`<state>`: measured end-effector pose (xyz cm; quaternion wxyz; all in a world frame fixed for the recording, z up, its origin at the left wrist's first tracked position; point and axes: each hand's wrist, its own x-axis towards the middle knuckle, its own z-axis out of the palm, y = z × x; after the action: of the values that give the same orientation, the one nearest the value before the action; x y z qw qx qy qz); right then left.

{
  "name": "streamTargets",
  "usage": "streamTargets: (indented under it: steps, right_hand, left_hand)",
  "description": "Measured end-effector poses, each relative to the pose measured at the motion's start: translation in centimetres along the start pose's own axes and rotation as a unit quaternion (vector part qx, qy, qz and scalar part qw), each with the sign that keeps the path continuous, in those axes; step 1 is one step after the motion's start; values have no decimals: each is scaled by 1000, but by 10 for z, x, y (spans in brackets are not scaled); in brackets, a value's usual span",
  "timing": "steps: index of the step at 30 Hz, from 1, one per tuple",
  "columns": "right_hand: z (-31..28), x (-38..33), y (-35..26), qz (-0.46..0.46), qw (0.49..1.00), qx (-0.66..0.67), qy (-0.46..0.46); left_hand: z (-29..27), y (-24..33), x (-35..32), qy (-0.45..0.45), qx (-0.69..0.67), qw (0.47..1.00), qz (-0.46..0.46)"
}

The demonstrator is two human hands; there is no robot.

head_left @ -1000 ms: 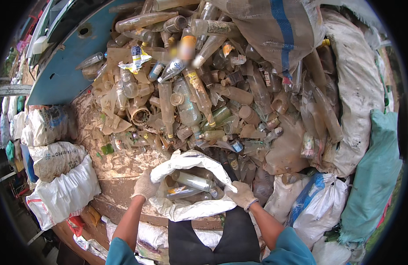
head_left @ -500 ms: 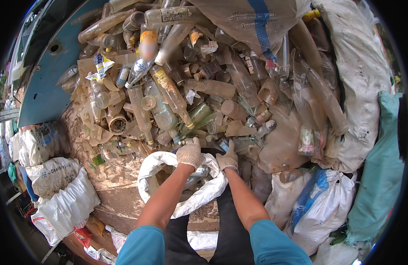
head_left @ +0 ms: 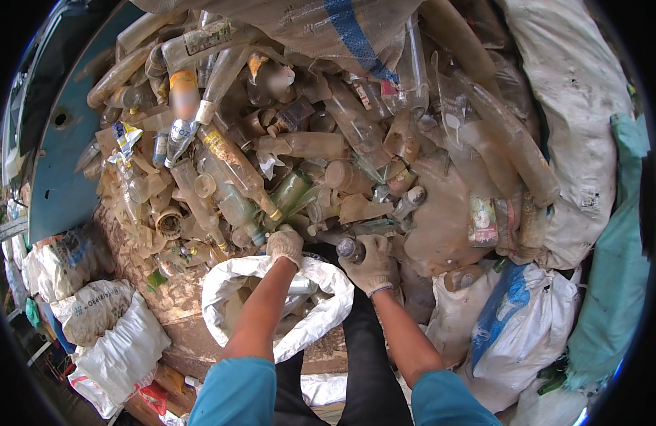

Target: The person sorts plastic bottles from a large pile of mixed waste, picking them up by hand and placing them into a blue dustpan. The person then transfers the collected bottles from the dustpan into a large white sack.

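My right hand (head_left: 370, 264), in a knitted glove, grips a small bottle (head_left: 350, 248), its round end turned up toward me. My left hand (head_left: 284, 245), also gloved, is at the near edge of the bottle pile with its fingers curled; whatever they hold is hidden. Below both hands a white sack (head_left: 321, 323) stands with its mouth rolled back, and my left forearm crosses over it. Clear bottles show inside. Just beyond my left hand lie a green bottle (head_left: 291, 192) and a dusty clear bottle with a yellow label (head_left: 225, 153).
Dirty plastic and glass bottles are heaped ahead. A large translucent sack with a blue stripe (head_left: 353, 39) hangs over the far side. Full white sacks (head_left: 516, 319) and a teal sack (head_left: 590, 312) line the right; more sacks (head_left: 122, 337) lie left, below a blue metal panel (head_left: 65, 163).
My right hand has drawn back from the pile and now has a small bottle in it. My left hand has shifted slightly left and nearer. The view has also shifted.
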<state>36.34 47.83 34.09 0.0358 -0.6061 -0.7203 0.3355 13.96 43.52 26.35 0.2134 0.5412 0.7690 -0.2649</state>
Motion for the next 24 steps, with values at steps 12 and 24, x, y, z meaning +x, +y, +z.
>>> streamTargets:
  steps: [12,24]
  right_hand:
    - [-41,67,7,265,909,163,278]
    - [-28,104,2,302,824,397,271]
  left_hand:
    - [-181,-52,-41,-250,-202,942,95]
    - [-152,56,58,67,-518,849,82]
